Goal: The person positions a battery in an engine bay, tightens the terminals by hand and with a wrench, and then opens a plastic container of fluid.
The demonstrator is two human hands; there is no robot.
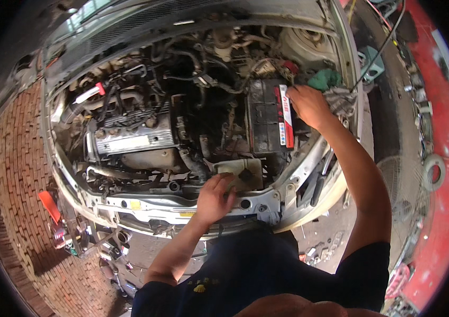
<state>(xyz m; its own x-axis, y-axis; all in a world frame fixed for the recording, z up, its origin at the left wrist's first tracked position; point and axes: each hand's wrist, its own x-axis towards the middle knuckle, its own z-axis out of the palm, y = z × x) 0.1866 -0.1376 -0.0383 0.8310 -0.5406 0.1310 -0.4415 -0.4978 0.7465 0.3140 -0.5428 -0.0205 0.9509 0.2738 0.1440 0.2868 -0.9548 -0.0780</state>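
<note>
In the open engine bay, a black car battery (266, 116) with a red and white label strip sits right of centre. My right hand (309, 107) is at its far right corner with the fingers curled; whatever they hold there is hidden. My left hand (215, 199) rests on the silver front crossmember (150, 205), fingers stretched toward a yellowish plastic reservoir (245, 174) with a dark cap, and touches its near left side. A red cap (290, 66) lies beyond the battery, and a green cloth (324, 80) is to the right of my right hand.
The engine (134, 138) with its metal cover fills the left of the bay. A white tube with a red cap (91, 94) lies on it. A dark-handled tool (318, 190) lies along the right front edge. A grey rag (339, 100) hangs by the right fender. Tools litter the floor.
</note>
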